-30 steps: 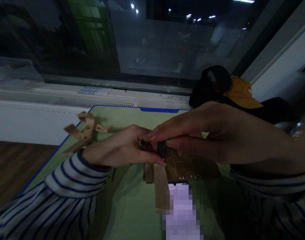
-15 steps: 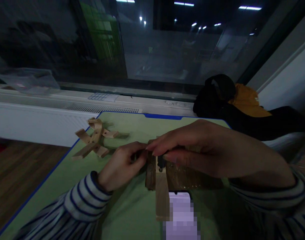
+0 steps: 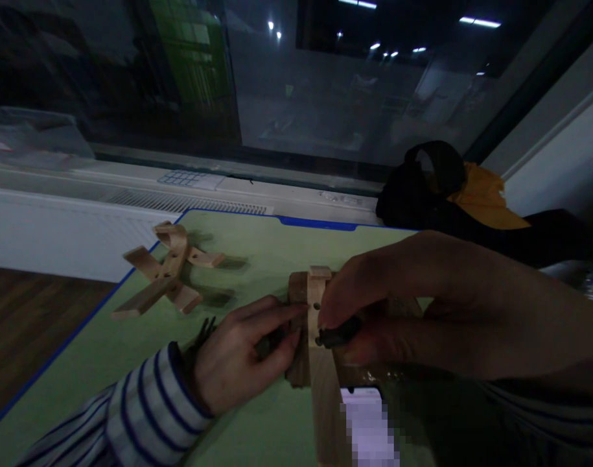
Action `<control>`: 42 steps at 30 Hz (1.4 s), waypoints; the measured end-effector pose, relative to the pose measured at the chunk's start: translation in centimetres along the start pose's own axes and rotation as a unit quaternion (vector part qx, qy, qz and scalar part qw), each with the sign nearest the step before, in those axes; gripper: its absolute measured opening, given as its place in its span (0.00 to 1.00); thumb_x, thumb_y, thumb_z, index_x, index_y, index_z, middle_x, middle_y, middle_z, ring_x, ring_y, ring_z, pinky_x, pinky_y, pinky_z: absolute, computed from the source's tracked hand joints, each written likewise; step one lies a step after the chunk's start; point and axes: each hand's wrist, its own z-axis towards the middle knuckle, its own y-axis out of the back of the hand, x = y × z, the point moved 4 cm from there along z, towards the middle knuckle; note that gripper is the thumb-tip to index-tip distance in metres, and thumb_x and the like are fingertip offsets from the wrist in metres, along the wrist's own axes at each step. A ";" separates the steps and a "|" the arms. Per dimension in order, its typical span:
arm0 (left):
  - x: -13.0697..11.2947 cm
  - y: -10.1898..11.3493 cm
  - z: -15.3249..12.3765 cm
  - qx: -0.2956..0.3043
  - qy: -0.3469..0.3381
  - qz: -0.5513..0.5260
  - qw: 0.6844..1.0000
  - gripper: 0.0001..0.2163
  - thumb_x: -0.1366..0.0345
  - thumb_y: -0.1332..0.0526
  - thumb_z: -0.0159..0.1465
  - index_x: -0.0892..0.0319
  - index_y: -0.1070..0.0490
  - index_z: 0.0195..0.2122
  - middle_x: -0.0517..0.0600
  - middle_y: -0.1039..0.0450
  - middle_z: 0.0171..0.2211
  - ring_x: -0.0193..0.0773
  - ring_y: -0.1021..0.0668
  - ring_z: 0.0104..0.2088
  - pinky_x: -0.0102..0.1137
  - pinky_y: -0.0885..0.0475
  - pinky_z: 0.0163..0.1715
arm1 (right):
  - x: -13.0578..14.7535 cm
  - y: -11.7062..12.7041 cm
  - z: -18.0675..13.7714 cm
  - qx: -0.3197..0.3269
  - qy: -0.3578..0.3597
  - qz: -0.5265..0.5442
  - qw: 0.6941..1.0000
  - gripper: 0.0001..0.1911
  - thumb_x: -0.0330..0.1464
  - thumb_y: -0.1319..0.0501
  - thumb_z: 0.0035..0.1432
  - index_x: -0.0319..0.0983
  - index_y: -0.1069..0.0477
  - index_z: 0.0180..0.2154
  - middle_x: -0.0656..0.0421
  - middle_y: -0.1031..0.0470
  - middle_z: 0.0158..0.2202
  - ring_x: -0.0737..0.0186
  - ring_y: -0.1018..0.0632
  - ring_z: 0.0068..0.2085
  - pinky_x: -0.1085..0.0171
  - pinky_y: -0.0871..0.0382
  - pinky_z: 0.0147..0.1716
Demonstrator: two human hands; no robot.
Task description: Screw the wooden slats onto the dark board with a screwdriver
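Note:
A pale wooden piece with drilled holes (image 3: 318, 288) lies across a brown block (image 3: 299, 373) on the green tabletop, its long end pointing towards me. My right hand (image 3: 413, 311) reaches over from the right. Between its thumb and fingers it pinches a small black object, its kind unclear (image 3: 342, 332), whose end meets the wooden piece beside a hole. My left hand (image 3: 247, 353) has its thumb and index finger closed at the left edge of the block, with the index fingertip close to the wooden piece. Its other fingers are partly hidden.
Another joined wooden piece with several arms (image 3: 172, 266) stands at the table's left. A phone (image 3: 371, 421) lies below the block. Dark spiky bits (image 3: 206, 331) show behind my left wrist. Past the blue table edge (image 3: 318, 224) are a sill, a window, and black and orange cloth items (image 3: 485, 194).
My right hand has drawn back and turned, uncovering the wooden piece's holes, and the black object now lies sideways in its pinch. My left hand has shifted slightly down. The camera view has shifted.

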 end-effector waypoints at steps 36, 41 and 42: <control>-1.9 0.4 -1.2 0.082 -0.126 -0.028 0.988 0.09 0.64 0.38 0.55 0.56 0.27 0.37 0.50 0.26 0.38 0.39 0.25 0.37 0.33 0.32 0.37 | -0.9 0.0 -0.4 0.010 -0.002 -0.069 0.998 0.12 0.30 0.41 0.59 0.41 0.28 0.45 0.61 0.23 0.42 0.68 0.23 0.43 0.73 0.30 0.41; -2.0 0.3 -1.4 0.080 -0.127 -0.015 0.989 0.08 0.65 0.37 0.54 0.57 0.28 0.36 0.50 0.27 0.36 0.38 0.25 0.36 0.33 0.32 0.36 | -1.3 0.0 -0.2 0.010 -0.021 -0.039 0.999 0.10 0.32 0.41 0.59 0.37 0.28 0.42 0.59 0.22 0.39 0.68 0.22 0.39 0.73 0.28 0.36; -2.0 0.3 -1.5 0.077 -0.129 -0.007 0.989 0.08 0.65 0.36 0.53 0.57 0.28 0.36 0.49 0.28 0.36 0.38 0.25 0.36 0.32 0.32 0.36 | -1.3 0.0 -0.2 0.006 -0.019 -0.037 0.999 0.10 0.32 0.41 0.59 0.37 0.28 0.42 0.58 0.22 0.38 0.67 0.22 0.39 0.73 0.28 0.35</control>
